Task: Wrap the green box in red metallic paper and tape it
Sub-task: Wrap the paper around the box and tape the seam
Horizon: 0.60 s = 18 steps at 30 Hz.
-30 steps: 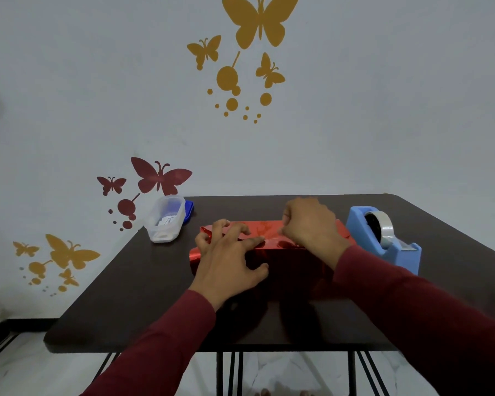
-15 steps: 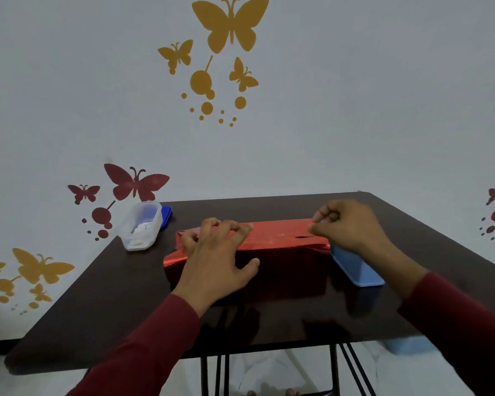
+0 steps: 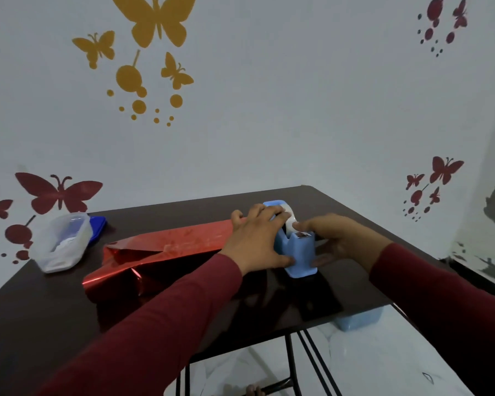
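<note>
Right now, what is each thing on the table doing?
Red metallic paper: folded over the box, left end loose and unsealed.
Tape dispenser: upright, held from both sides.
Left hand: gripping the dispenser.
Right hand: holding the dispenser, fingers at the tape.
Clear plastic container: open, its blue lid beside it.

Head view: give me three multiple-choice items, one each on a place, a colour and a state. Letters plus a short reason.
1. Where is the clear plastic tub?
A. at the table's left end
B. on the tape dispenser
C. on the floor

2. What colour is the tape dispenser?
A. green
B. light blue
C. black

3. What is the left hand doing?
A. hanging idle off the table
B. holding scissors
C. resting on the dispenser beside the red paper

Answers: 1 A, the tub stands left of the wrapped parcel on the table. 2 B, its body is light blue. 3 C, its fingers lie over the dispenser, with the right hand on the other side.
</note>
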Each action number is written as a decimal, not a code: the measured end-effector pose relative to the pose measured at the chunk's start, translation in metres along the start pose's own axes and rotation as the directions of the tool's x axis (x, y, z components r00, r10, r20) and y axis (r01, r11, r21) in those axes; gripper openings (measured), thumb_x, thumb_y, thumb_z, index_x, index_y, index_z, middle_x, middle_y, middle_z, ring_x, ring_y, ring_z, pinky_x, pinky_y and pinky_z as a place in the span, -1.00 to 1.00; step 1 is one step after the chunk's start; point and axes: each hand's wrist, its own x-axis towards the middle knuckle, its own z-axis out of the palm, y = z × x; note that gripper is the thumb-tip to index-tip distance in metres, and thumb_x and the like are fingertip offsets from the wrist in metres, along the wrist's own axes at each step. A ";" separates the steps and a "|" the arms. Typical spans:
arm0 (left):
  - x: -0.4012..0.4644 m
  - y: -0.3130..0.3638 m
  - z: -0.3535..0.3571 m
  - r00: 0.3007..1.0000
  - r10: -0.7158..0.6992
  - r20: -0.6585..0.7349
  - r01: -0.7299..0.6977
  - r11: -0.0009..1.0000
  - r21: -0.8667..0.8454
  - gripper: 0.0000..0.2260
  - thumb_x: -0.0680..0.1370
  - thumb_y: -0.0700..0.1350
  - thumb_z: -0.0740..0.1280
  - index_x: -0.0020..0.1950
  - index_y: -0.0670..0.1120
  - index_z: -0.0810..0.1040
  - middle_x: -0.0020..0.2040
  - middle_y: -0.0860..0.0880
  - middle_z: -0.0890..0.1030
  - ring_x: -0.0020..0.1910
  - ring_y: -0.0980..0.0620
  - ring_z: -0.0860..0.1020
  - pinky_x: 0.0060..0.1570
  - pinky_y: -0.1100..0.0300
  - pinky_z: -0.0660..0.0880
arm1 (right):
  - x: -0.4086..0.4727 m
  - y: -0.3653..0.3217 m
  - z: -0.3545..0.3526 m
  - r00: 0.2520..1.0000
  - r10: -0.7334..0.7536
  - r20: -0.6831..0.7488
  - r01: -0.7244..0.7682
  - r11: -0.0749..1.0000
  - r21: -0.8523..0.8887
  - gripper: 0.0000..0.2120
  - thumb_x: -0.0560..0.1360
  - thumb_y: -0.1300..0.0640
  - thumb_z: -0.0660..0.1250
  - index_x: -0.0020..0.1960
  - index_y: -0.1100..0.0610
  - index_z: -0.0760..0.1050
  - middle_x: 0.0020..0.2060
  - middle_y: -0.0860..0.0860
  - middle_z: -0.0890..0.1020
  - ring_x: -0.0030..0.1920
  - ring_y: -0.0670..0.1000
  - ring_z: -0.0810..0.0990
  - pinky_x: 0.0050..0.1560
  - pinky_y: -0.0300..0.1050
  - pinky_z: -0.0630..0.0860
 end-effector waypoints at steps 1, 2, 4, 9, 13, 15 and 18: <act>0.004 -0.001 0.001 1.000 0.006 0.022 -0.006 1.000 -0.001 -0.11 0.37 0.42 0.40 0.61 0.17 0.18 0.61 0.16 0.17 0.58 0.01 0.10 0.34 -0.22 0.10 | 0.001 -0.003 0.000 1.000 0.016 0.024 -0.016 1.000 0.013 -0.60 0.53 0.02 0.52 0.25 0.23 0.57 0.23 0.19 0.57 0.19 0.30 0.59 -0.18 0.22 0.71; 0.008 -0.002 0.002 0.999 0.008 0.039 -0.008 1.000 -0.007 -0.09 0.37 0.42 0.41 0.62 0.17 0.14 0.63 0.16 0.13 0.60 0.00 0.07 0.35 -0.24 0.09 | 0.004 -0.005 0.000 0.999 0.033 0.037 -0.034 0.999 0.025 -0.63 0.54 0.04 0.52 0.24 0.23 0.58 0.27 0.18 0.53 0.24 0.32 0.55 -0.14 0.27 0.70; 0.013 -0.005 0.002 0.998 0.010 0.062 -0.009 1.000 -0.011 -0.04 0.35 0.43 0.42 0.64 0.18 0.09 0.65 0.17 0.07 0.62 0.00 0.03 0.38 -0.27 0.08 | 0.004 -0.009 0.000 0.997 0.048 0.062 -0.051 0.997 0.052 -0.68 0.55 0.05 0.50 0.20 0.22 0.59 0.32 0.17 0.50 0.32 0.34 0.50 -0.12 0.36 0.68; 0.019 -0.009 0.001 0.993 0.002 0.115 0.000 1.000 -0.014 0.05 0.31 0.48 0.43 0.66 0.19 0.01 0.67 0.18 0.00 0.64 0.01 0.02 0.40 -0.31 0.10 | -0.002 -0.016 0.002 0.994 -0.075 0.082 0.052 0.965 0.257 -0.79 0.63 0.13 0.36 0.23 0.14 0.63 0.32 0.05 0.53 0.41 0.19 0.41 -0.21 0.63 0.52; 0.023 -0.011 0.000 0.989 -0.005 0.147 0.008 1.000 -0.021 0.11 0.28 0.49 0.44 0.67 0.18 -0.03 0.68 0.18 -0.03 0.64 0.03 0.03 0.41 -0.32 0.11 | -0.011 0.010 0.012 0.978 -0.166 -0.125 0.205 0.867 0.454 -0.77 0.50 0.21 0.46 0.11 0.29 0.68 0.07 0.12 0.67 0.06 0.23 0.62 -0.20 0.25 0.59; 0.024 -0.012 0.000 0.988 -0.001 0.152 0.002 1.000 -0.009 0.12 0.27 0.49 0.45 0.67 0.17 -0.03 0.68 0.18 -0.03 0.63 0.04 0.04 0.41 -0.30 0.12 | -0.018 0.029 0.017 0.954 -0.220 -0.205 0.298 0.787 0.540 -0.78 0.50 0.27 0.44 0.12 0.32 0.67 0.04 0.13 0.70 0.00 0.18 0.69 -0.16 0.11 0.55; 0.025 -0.012 0.001 0.985 0.008 0.170 -0.011 1.000 0.016 0.11 0.28 0.47 0.45 0.66 0.18 -0.03 0.68 0.18 -0.01 0.63 0.05 0.05 0.39 -0.30 0.14 | -0.025 0.051 0.024 0.931 -0.276 -0.241 0.366 0.719 0.591 -0.81 0.52 0.30 0.43 0.11 0.20 0.68 0.17 0.02 0.71 0.15 0.12 0.69 0.01 0.19 0.64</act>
